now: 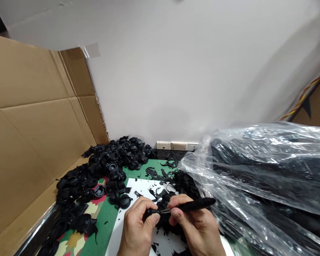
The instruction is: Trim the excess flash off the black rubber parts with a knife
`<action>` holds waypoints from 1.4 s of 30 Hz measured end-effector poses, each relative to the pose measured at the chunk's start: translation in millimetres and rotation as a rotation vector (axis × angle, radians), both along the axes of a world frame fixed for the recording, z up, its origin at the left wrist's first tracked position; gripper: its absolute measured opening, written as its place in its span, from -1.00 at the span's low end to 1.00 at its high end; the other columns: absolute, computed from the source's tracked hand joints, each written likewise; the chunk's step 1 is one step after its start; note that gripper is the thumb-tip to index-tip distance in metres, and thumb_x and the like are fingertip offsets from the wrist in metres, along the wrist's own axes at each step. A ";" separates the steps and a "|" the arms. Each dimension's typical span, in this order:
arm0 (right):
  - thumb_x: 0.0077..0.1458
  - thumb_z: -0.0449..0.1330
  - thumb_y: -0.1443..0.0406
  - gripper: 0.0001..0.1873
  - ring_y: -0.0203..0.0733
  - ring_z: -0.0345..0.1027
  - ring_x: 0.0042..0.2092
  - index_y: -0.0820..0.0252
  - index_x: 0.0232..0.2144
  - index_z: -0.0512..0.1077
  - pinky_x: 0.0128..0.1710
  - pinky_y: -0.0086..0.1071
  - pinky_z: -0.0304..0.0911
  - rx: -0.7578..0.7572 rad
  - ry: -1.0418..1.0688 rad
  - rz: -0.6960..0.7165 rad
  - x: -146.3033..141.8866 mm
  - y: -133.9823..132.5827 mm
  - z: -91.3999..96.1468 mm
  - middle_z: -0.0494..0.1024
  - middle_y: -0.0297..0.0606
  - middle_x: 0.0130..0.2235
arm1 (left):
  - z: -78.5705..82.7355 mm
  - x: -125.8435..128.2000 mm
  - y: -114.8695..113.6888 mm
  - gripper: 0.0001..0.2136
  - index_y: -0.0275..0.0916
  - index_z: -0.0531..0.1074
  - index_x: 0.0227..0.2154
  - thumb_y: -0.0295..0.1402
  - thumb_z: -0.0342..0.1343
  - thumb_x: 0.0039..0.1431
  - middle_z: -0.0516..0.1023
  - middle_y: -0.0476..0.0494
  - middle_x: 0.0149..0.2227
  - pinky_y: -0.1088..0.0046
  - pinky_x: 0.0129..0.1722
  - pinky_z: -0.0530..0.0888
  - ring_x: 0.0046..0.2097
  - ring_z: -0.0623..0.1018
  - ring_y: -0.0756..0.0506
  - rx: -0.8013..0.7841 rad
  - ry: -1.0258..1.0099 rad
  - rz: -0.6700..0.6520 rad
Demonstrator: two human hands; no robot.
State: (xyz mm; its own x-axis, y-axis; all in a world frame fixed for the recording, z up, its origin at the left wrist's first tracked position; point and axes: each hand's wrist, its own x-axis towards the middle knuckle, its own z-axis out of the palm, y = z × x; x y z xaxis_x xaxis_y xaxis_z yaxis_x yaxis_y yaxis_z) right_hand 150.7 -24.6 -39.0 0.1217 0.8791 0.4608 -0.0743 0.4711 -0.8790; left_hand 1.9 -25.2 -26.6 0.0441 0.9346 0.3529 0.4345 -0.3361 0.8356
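Observation:
My left hand (138, 224) is closed in a pinch on a small black rubber part (152, 212) at the bottom centre. My right hand (194, 227) grips a black-handled knife (194, 205) whose thin blade touches that part. Both hands hover over a white sheet (138, 186) strewn with black rubber trimmings (160, 193). A heap of black ribbed rubber parts (106, 170) lies to the left of my hands, stretching back to the wall.
A big clear plastic bag (261, 177) full of black parts fills the right side. A brown cardboard sheet (34, 117) stands on the left. A green patterned mat (101, 220) covers the table. White sockets (176, 145) sit at the wall's foot.

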 end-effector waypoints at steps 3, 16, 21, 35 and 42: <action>0.12 0.15 0.19 -0.85 -0.30 0.34 -0.52 0.09 -0.40 0.46 -0.55 -0.46 0.23 0.091 -0.055 -0.038 -1.2 1.6 -6.0 0.45 -0.34 -0.45 | -1.8 0.4 1.0 -0.93 -0.21 0.44 -0.47 -0.48 0.08 0.00 0.46 -0.06 -0.45 0.44 -0.39 0.37 -0.38 0.46 -0.10 -0.022 -0.009 -0.004; 0.05 0.20 0.12 -0.78 -0.25 0.35 -0.57 0.16 -0.39 0.48 -0.53 -0.43 0.26 -0.141 0.027 -0.096 3.9 -0.5 5.5 0.45 -0.38 -0.61 | -0.1 4.3 0.7 -0.92 -0.22 0.48 -0.49 -0.48 0.12 -0.09 0.43 -0.03 -0.48 0.48 -0.48 0.31 -0.45 0.39 -0.06 -0.188 -0.122 0.009; 0.02 0.21 0.09 -0.74 -0.23 0.35 -0.58 0.18 -0.41 0.48 -0.55 -0.42 0.26 -0.153 0.048 -0.043 0.8 -2.1 7.8 0.46 -0.35 -0.61 | -0.8 4.5 0.0 -0.93 -0.22 0.48 -0.49 -0.49 0.12 -0.08 0.44 -0.04 -0.47 0.47 -0.45 0.34 -0.43 0.41 -0.07 -0.179 -0.084 0.005; 0.06 0.20 0.14 -0.80 -0.27 0.34 -0.56 0.14 -0.41 0.49 -0.55 -0.43 0.30 -0.020 0.035 -0.029 -6.6 -1.5 -6.7 0.47 -0.32 -0.53 | -8.1 5.9 -0.7 -0.96 -0.21 0.54 -0.50 -0.39 0.23 -0.09 0.48 -0.07 -0.48 0.51 -0.53 0.35 -0.48 0.43 -0.05 -0.103 -0.120 0.015; 0.17 0.08 0.15 -0.77 -0.21 0.37 -0.45 0.10 -0.43 0.43 -0.53 -0.43 0.30 0.169 -0.201 -0.041 -7.2 -1.4 -11.3 0.44 -0.28 -0.49 | -7.7 6.2 -2.3 -0.88 -0.21 0.52 -0.52 -0.27 0.26 -0.07 0.44 -0.06 -0.52 0.49 -0.53 0.32 -0.48 0.39 -0.06 -0.105 -0.074 -0.005</action>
